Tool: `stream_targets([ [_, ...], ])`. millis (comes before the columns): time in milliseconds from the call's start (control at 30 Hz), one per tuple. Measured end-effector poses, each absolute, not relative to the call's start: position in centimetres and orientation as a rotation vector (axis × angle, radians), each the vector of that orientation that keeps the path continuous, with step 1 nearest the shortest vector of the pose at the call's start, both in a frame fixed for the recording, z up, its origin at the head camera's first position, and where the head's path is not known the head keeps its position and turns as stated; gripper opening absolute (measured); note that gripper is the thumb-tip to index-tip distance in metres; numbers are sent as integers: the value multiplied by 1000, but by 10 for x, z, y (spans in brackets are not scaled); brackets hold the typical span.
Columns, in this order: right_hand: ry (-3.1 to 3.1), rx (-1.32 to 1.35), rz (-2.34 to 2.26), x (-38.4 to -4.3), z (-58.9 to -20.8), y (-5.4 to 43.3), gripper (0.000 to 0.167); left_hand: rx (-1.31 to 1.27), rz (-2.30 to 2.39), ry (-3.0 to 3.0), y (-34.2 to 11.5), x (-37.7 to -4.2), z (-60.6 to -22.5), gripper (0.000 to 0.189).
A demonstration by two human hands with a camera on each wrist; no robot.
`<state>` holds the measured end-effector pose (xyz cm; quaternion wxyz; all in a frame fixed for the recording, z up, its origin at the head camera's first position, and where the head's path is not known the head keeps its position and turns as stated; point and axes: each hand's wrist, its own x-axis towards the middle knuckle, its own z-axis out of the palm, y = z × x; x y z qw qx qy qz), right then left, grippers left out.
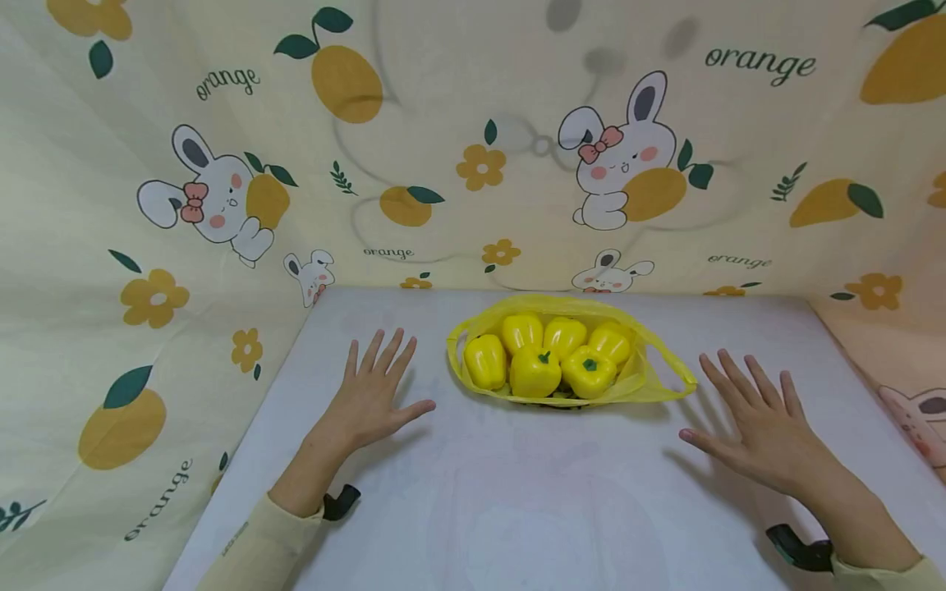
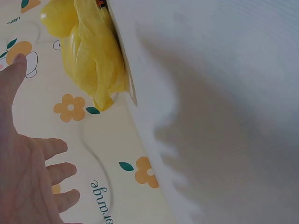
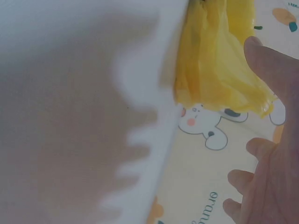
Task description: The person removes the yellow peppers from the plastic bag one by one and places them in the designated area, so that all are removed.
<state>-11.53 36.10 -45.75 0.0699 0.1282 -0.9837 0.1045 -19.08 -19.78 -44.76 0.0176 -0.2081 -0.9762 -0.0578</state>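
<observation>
Fingers (image 1: 372, 355) splayed wide, the left hand (image 1: 362, 410) hangs empty above the white table (image 1: 517, 492) — next, a yellow plastic bag (image 1: 650, 387) lies open between the hands, its slack walls probably keeping the yellow bell peppers (image 1: 535, 373) bunched — and the right hand (image 1: 772, 443) spreads wide, also empty.

Booth-like space: table (image 1: 488, 501), rabbit-print cloth (image 1: 451, 90)

white tabletop (image 1: 480, 501) | cream cloth (image 1: 458, 66) behind | printed rabbits (image 1: 608, 209), oranges (image 1: 347, 84)
</observation>
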Motion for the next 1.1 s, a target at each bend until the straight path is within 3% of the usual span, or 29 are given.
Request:
stream_targets([
  [1100, -2918, 499, 348, -134, -430, 333, 117, -729, -137, -3011, -181, -201, -450, 109],
])
